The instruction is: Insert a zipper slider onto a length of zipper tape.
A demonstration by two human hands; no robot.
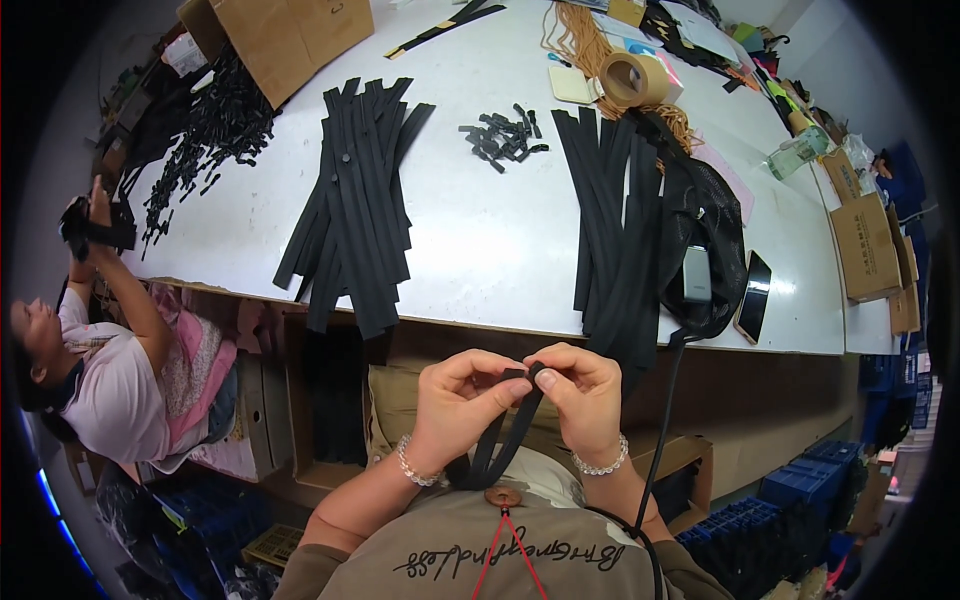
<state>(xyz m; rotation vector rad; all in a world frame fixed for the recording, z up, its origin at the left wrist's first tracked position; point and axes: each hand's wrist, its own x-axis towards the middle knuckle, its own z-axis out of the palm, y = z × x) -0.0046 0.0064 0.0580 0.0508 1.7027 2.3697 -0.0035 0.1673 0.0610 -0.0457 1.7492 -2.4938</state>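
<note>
Close in front of my chest, my left hand [473,388] and my right hand [576,389] pinch a black webbing strap [515,437] near its ends. The strap hangs below my fingers in a loop. Whether a small buckle sits between my fingertips is hidden. On the white table, a pile of black straps [365,200] lies to the left, and another bundle of black straps [610,230] is to the right, hanging over the near edge. Between them is a small heap of black plastic clips [503,136].
A large heap of black clips [225,125] spreads beside a cardboard box [290,45] at far left. A black mesh bag [705,220], a phone [754,297] and a tape roll [633,80] lie right. A co-worker [130,370] handles black material at left.
</note>
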